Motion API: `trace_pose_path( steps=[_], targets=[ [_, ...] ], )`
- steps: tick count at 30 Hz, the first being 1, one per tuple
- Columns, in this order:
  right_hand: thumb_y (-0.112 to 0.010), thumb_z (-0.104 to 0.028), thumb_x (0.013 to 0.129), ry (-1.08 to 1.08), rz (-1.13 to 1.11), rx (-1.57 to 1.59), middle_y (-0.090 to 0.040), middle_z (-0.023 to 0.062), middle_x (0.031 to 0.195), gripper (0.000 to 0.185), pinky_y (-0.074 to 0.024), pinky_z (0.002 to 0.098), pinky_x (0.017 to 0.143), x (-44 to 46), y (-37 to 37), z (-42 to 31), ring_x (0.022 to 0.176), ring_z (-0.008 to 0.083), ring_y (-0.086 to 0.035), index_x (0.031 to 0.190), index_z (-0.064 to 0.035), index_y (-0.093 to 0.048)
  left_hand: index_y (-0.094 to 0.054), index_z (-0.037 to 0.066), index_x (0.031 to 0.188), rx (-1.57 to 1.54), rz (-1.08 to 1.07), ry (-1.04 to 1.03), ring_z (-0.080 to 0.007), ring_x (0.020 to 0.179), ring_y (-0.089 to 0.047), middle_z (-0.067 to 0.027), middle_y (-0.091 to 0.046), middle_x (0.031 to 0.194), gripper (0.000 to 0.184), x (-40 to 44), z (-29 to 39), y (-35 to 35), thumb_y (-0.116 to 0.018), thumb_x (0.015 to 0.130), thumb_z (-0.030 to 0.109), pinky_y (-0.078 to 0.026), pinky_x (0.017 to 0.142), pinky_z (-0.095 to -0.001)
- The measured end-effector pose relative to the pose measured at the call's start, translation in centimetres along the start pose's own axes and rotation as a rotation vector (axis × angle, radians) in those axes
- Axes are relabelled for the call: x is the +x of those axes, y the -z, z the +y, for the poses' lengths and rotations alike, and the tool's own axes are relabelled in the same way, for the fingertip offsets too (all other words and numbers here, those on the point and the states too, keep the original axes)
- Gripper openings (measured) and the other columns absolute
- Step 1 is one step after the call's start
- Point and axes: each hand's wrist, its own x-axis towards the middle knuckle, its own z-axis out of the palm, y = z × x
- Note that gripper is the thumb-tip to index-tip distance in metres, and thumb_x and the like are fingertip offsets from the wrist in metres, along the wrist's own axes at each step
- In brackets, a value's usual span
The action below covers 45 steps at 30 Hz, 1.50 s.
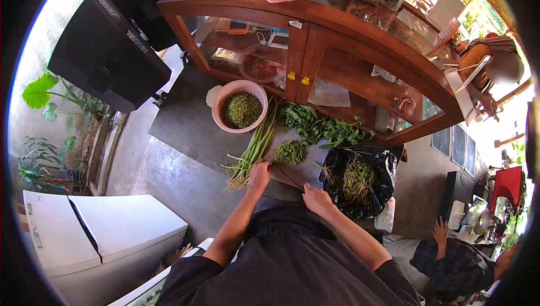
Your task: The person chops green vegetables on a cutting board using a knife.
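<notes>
My right hand (318, 198) is closed on a thin knife (289, 177), whose narrow length runs up and left towards my other hand. My left hand (260, 173) has its fingers pressed together beside the root ends of a bunch of spring onions (256, 147); what lies in them is too small to make out. Just beyond my hands a heap of chopped greens (290, 152) rests on a pale board (284, 136). More chopped greens (242, 110) fill a pink bowl (218, 115). Leafy green stems (315, 124) lie behind the heap.
A black plastic bag (388, 165) with roots and scraps (358, 181) lies right of my hands. Behind stands a glass-doored wooden cabinet (304, 47). A white fridge (124, 230) is at lower left, and a black speaker (107, 52) upper left. People (458, 261) are at the right.
</notes>
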Motion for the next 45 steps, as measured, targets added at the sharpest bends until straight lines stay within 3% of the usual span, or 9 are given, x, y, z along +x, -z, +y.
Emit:
trace_pose_path(
  steps=[8, 10, 14, 17, 26, 32, 38, 45],
  targets=[
    [-0.042, -0.018, 0.092, 0.0, -0.023, 0.026, -0.064, 0.0267, 0.089, 0.042, -0.0515, 0.0502, 0.069, -0.3, 0.5, -0.4, 0.08, 0.0427, -0.063, 0.125, 0.0066, -0.038, -0.07, 0.005, 0.089, -0.002, 0.007, -0.028, -0.0353, 0.087, -0.059, -0.0157, -0.061, 0.089, 0.017, 0.0, -0.6, -0.4, -0.06, 0.075, 0.005, -0.049, 0.076, -0.0429],
    [-0.042, -0.024, 0.093, -0.051, 0.012, 0.06, -0.063, 0.028, 0.09, 0.031, -0.0475, 0.0558, 0.075, 0.1, -0.9, -0.3, 0.087, 0.046, -0.061, 0.108, 0.003, -0.042, -0.07, 0.005, 0.089, -0.005, 0.005, -0.035, -0.0353, 0.086, -0.06, -0.0153, -0.061, 0.089, 0.017, 0.0, -0.6, -0.2, -0.06, 0.075, 0.005, -0.049, 0.076, -0.0429],
    [-0.04, -0.022, 0.092, -0.13, -0.035, 0.108, -0.062, 0.029, 0.092, 0.027, -0.0463, 0.0566, 0.077, 2.8, -4.4, 0.2, 0.089, 0.0466, -0.06, 0.108, 0.0005, -0.039, -0.07, 0.004, 0.088, -0.037, 0.028, -0.007, -0.0352, 0.085, -0.06, -0.0152, -0.062, 0.089, 0.018, -0.1, -0.3, -0.6, -0.059, 0.074, 0.005, -0.05, 0.076, -0.043],
    [-0.04, -0.021, 0.092, -0.102, 0.064, 0.149, -0.062, 0.0298, 0.094, 0.026, -0.0459, 0.0566, 0.079, 4.2, -6.2, 0.5, 0.09, 0.0471, -0.06, 0.108, -0.0014, -0.037, -0.07, 0.004, 0.088, 0.017, 0.033, -0.022, -0.035, 0.085, -0.06, -0.0152, -0.062, 0.089, 0.017, -0.2, -0.5, -0.2, -0.059, 0.075, 0.005, -0.05, 0.075, -0.0429],
    [-0.037, -0.018, 0.091, -0.135, -0.1, 0.125, -0.06, 0.0314, 0.1, 0.032, -0.0461, 0.0556, 0.08, 2.1, -4.4, 0.8, 0.093, 0.0478, -0.059, 0.116, 0.0014, -0.036, -0.071, 0.003, 0.089, 0.01, 0.01, 0.065, -0.0368, 0.078, -0.062, -0.0184, -0.065, 0.084, 0.018, 0.1, 0.6, 0.8, -0.06, 0.074, 0.004, -0.05, 0.072, -0.0437],
    [-0.035, -0.017, 0.09, -0.077, 0.033, 0.167, -0.06, 0.0317, 0.1, 0.034, -0.0457, 0.0552, 0.081, 4.8, -7.2, 1.8, 0.093, 0.0475, -0.059, 0.118, 0.0022, -0.035, -0.07, 0.002, 0.087, -0.016, 0.008, 0.0, -0.0367, 0.078, -0.062, -0.0188, -0.064, 0.083, 0.017, 0.2, -0.3, 0.1, -0.06, 0.073, 0.004, -0.05, 0.072, -0.0437],
    [-0.037, -0.02, 0.091, -0.067, 0.02, 0.139, -0.06, 0.0318, 0.098, 0.036, -0.0467, 0.0541, 0.08, 3.7, -5.9, 1.6, 0.091, 0.0464, -0.059, 0.119, 0.0013, -0.036, -0.07, 0.002, 0.087, -0.025, 0.028, -0.004, -0.0356, 0.083, -0.061, -0.0168, -0.063, 0.087, 0.017, -0.1, -0.3, 0.1, -0.062, 0.073, 0.005, -0.05, 0.075, -0.0428],
    [-0.041, -0.027, 0.094, -0.062, 0.03, 0.061, -0.063, 0.0273, 0.084, 0.038, -0.0496, 0.0536, 0.073, 1.8, -5.5, 2.4, 0.08, 0.0446, -0.062, 0.117, 0.0019, -0.034, -0.07, 0.003, 0.09, -0.012, 0.03, -0.047, -0.0351, 0.087, -0.059, -0.0161, -0.06, 0.086, 0.018, -0.5, -1.0, -0.5, -0.061, 0.074, 0.004, -0.049, 0.077, -0.042]
  ],
)
